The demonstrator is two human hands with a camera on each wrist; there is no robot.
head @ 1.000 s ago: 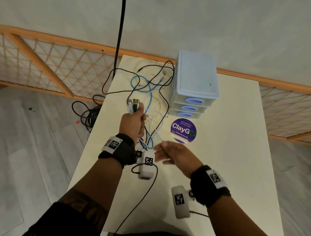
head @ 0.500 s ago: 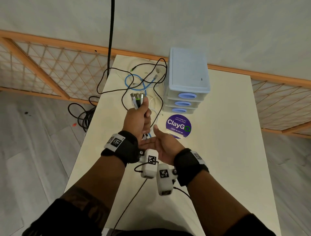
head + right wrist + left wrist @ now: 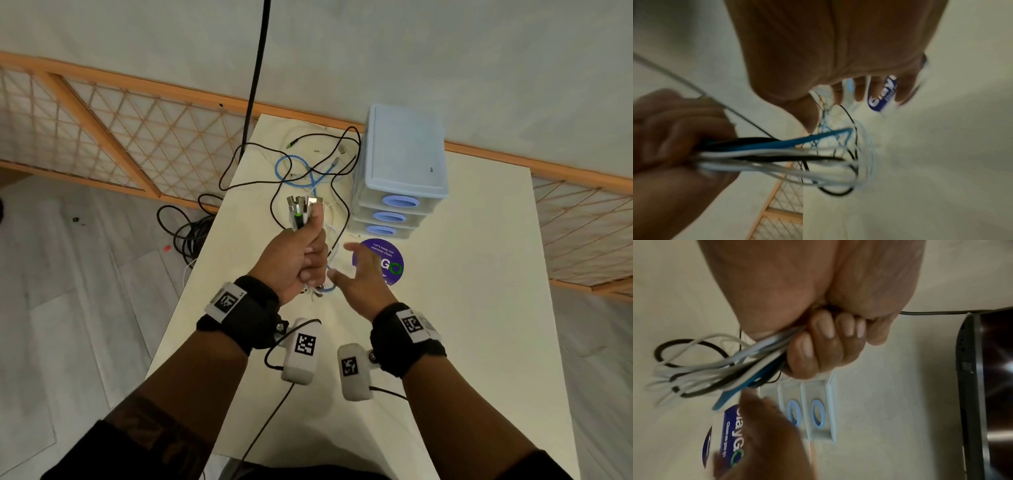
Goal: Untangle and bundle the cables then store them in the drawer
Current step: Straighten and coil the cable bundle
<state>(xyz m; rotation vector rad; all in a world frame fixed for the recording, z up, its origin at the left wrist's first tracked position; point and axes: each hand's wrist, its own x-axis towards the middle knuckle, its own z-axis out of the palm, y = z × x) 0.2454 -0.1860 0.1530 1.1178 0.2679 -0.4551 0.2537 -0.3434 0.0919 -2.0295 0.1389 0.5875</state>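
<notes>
My left hand (image 3: 301, 260) grips a bunch of cables (image 3: 719, 369), white, black and blue, held upright above the table. Their metal plug ends (image 3: 303, 207) stick out above the fist. Below the fist the strands (image 3: 793, 154) trail down to a loose tangle (image 3: 308, 171) of blue, black and white cable at the table's far left. My right hand (image 3: 363, 274) hovers just right of the left fist with fingers spread and straight, holding nothing. A pale blue three-drawer unit (image 3: 400, 178) stands at the far middle, all drawers pushed in.
A round purple sticker (image 3: 390, 263) lies on the white table (image 3: 462, 308) in front of the drawers, partly under my right hand. A black cable (image 3: 255, 75) hangs down at the table's far left corner, and black cable coils (image 3: 191, 233) lie on the floor left.
My left hand has raised the cable bunch. My right hand came in under the left fist, palm up, then turned over and moved right, fingers spread.
</notes>
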